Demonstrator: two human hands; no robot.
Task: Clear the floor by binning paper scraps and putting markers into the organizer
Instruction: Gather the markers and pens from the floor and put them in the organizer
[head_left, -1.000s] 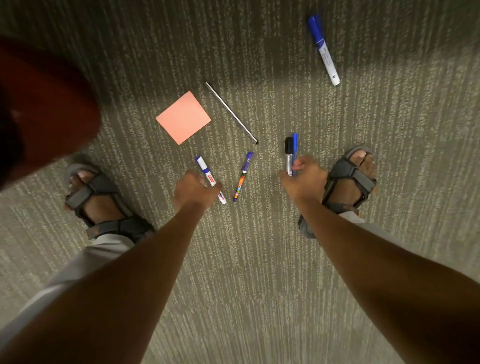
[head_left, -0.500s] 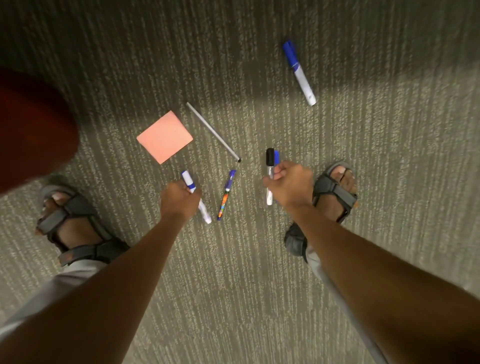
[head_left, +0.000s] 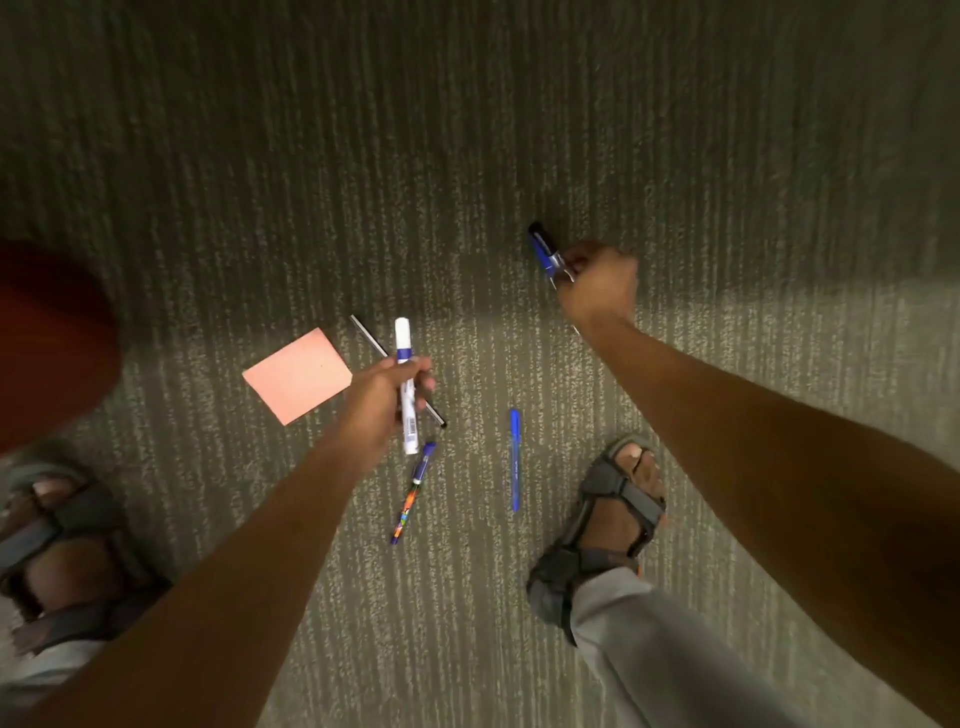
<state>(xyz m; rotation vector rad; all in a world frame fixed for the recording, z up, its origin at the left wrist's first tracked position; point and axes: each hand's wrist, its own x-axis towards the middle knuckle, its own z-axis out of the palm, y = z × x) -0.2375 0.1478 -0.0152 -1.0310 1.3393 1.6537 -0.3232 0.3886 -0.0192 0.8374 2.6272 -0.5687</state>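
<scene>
Gripping a white marker (head_left: 404, 384) in the left hand (head_left: 382, 400), fingers closed around its barrel, above the carpet (head_left: 727, 156). Clutching two dark markers (head_left: 545, 254) in the right hand (head_left: 597, 283), fisted, farther out. Lying loose on the carpet: pink paper (head_left: 297, 375), thin gray pen (head_left: 370, 340), patterned pen (head_left: 413, 491), blue pen (head_left: 515, 460), between the sandals (head_left: 605, 519).

Left hand (head_left: 387, 392) and right hand (head_left: 597, 283) both fisted.
</scene>
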